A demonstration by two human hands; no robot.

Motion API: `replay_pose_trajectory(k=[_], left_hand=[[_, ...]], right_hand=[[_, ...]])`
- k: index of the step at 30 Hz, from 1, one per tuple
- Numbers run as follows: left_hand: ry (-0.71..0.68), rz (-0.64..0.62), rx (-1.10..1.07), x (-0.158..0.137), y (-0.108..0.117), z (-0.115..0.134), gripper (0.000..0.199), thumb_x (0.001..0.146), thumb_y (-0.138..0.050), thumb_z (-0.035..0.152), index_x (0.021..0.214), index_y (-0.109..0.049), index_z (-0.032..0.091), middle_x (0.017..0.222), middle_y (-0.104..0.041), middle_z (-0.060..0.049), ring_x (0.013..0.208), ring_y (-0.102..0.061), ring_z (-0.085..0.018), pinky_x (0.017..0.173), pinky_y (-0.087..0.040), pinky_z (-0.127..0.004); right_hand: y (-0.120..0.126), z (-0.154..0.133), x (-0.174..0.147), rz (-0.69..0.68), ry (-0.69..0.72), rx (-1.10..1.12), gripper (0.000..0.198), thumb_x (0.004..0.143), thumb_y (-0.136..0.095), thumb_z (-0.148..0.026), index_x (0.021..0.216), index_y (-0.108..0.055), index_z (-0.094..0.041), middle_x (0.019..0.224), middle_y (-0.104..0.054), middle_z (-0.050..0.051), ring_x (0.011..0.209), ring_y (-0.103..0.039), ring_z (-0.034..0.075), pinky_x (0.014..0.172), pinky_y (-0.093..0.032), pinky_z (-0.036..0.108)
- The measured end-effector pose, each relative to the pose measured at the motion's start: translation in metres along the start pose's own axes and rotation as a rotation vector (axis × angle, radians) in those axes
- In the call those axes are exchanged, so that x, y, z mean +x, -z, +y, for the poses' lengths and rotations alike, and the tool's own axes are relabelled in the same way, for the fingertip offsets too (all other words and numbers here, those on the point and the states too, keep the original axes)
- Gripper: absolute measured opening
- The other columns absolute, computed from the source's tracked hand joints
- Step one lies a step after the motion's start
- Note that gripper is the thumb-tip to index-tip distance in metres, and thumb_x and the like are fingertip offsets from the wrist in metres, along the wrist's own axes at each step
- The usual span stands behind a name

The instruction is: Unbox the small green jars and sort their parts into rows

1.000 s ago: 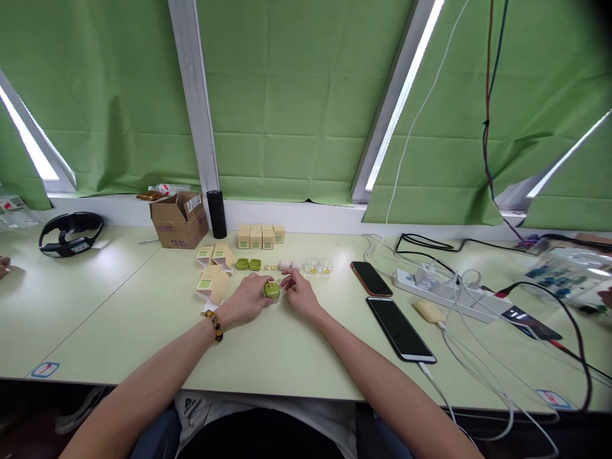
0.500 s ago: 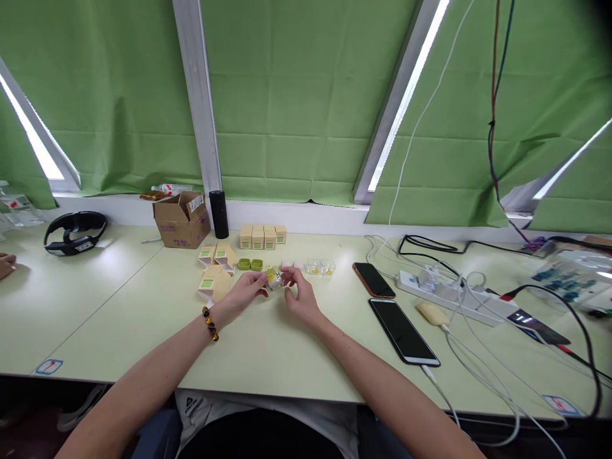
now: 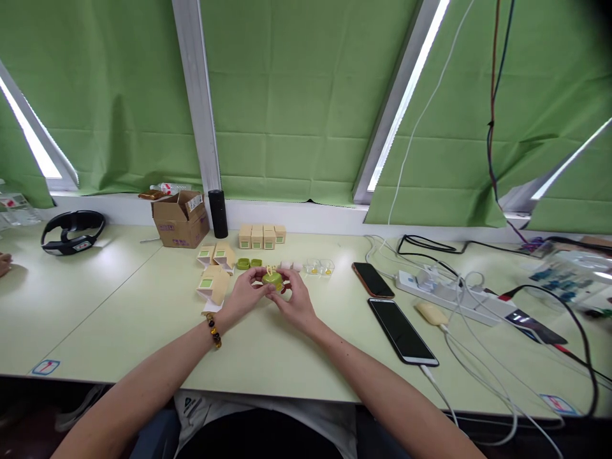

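Note:
Between my two hands is a small rounded green case with a pale yellow loop on top, held up over the table. My left hand grips its left side with the fingers and thumb. From the right, my right hand closes its fingertips on the same case. The fingers cover part of its sides. Just behind sit two open green containers, small pinkish-white pieces and clear plastic cups with yellow bits in them. Opened small cardboard boxes lie left of my left hand.
A row of small closed boxes stands at the back, near a black cylinder and a brown carton. Two phones, a power strip and loose cables lie right. A black headset and another person's hand are left.
The held item has turned: a clear, shiny side faced me before, and now its green side with the loop shows. My right hand has closed in on it from the right.

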State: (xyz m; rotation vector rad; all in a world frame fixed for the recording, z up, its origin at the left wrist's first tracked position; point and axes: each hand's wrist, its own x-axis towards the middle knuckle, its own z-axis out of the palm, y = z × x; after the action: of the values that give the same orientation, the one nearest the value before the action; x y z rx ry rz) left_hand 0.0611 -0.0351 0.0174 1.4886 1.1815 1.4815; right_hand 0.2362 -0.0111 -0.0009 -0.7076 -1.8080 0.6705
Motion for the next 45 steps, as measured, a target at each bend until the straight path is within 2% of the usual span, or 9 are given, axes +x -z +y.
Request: replay_pose_trajectory(k=[4,10,14,19,27,32,38,41,45], left_hand=[[-0.049,-0.019,-0.094,0.0,0.003,0.007,0.044,0.093,-0.068,0.056,0.113,-0.069,0.016,0.104,-0.071,-0.01,0.091,-0.068,-0.02,0.086,-0.058,-0.038],[-0.082,-0.042,-0.134,-0.004,0.002,0.006,0.036,0.095,-0.069,0.047,0.115,-0.068,0.017,0.102,-0.07,-0.008,0.084,-0.066,-0.017,0.084,-0.057,-0.035],[-0.095,-0.066,-0.079,-0.005,0.002,0.002,0.031,0.096,-0.067,0.044,0.111,-0.068,0.017,0.102,-0.07,-0.008,0.083,-0.065,-0.016,0.081,-0.056,-0.034],[-0.11,-0.093,-0.015,-0.006,0.002,0.005,0.029,0.096,-0.066,0.043,0.108,-0.067,0.017,0.099,-0.07,-0.008,0.082,-0.065,-0.016,0.081,-0.055,-0.034],[-0.105,-0.1,-0.009,-0.006,0.002,0.006,0.029,0.097,-0.064,0.043,0.107,-0.067,0.017,0.099,-0.071,-0.008,0.08,-0.064,-0.016,0.08,-0.055,-0.033],[-0.073,-0.096,-0.004,-0.006,0.002,0.004,0.036,0.096,-0.065,0.049,0.113,-0.066,0.016,0.102,-0.071,-0.009,0.08,-0.066,-0.016,0.08,-0.057,-0.035],[0.043,-0.149,-0.068,-0.006,-0.003,0.002,0.054,0.09,-0.071,0.058,0.124,-0.064,0.016,0.107,-0.071,-0.012,0.088,-0.07,-0.021,0.08,-0.062,-0.038],[0.046,-0.217,-0.161,-0.006,-0.005,0.006,0.052,0.089,-0.072,0.058,0.119,-0.067,0.016,0.114,-0.07,-0.013,0.093,-0.07,-0.022,0.079,-0.062,-0.037],[0.058,-0.263,-0.276,-0.006,-0.006,0.012,0.048,0.092,-0.071,0.057,0.119,-0.071,0.017,0.117,-0.072,-0.013,0.098,-0.069,-0.022,0.082,-0.061,-0.035]], right_hand=[[0.002,-0.002,0.003,0.028,-0.111,0.335,0.053,0.088,-0.076,-0.042,0.134,-0.053,-0.029,0.125,-0.066,0.009,0.112,-0.065,0.026,0.093,-0.057,0.042],[0.011,0.001,0.011,-0.008,-0.317,0.908,0.05,0.087,-0.075,-0.046,0.127,-0.05,-0.03,0.097,-0.075,0.004,0.086,-0.074,0.026,0.078,-0.055,0.042],[0.015,-0.001,0.013,-0.048,-0.428,1.103,0.043,0.086,-0.07,-0.04,0.124,-0.052,-0.029,0.095,-0.076,0.005,0.078,-0.072,0.025,0.071,-0.051,0.041],[0.018,-0.007,0.015,-0.052,-0.468,1.198,0.042,0.082,-0.068,-0.033,0.121,-0.053,-0.029,0.09,-0.076,0.005,0.072,-0.069,0.024,0.066,-0.047,0.038],[0.017,-0.005,0.014,-0.05,-0.466,1.15,0.047,0.081,-0.073,-0.037,0.123,-0.054,-0.029,0.095,-0.075,0.005,0.076,-0.069,0.025,0.071,-0.05,0.041],[0.014,0.0,0.013,0.048,-0.421,1.019,0.053,0.078,-0.083,-0.037,0.122,-0.056,-0.029,0.098,-0.074,0.002,0.082,-0.07,0.022,0.076,-0.052,0.038],[0.009,0.001,0.01,0.159,-0.266,0.611,0.065,0.073,-0.09,-0.039,0.125,-0.052,-0.029,0.114,-0.072,0.006,0.101,-0.067,0.023,0.09,-0.055,0.04],[0.006,-0.003,0.006,0.164,-0.142,0.382,0.066,0.077,-0.088,-0.033,0.131,-0.05,-0.03,0.124,-0.067,0.008,0.108,-0.064,0.024,0.094,-0.054,0.042],[0.005,-0.01,-0.001,0.119,0.022,0.146,0.056,0.083,-0.081,-0.027,0.132,-0.054,-0.031,0.129,-0.063,0.008,0.108,-0.06,0.026,0.099,-0.051,0.047]])
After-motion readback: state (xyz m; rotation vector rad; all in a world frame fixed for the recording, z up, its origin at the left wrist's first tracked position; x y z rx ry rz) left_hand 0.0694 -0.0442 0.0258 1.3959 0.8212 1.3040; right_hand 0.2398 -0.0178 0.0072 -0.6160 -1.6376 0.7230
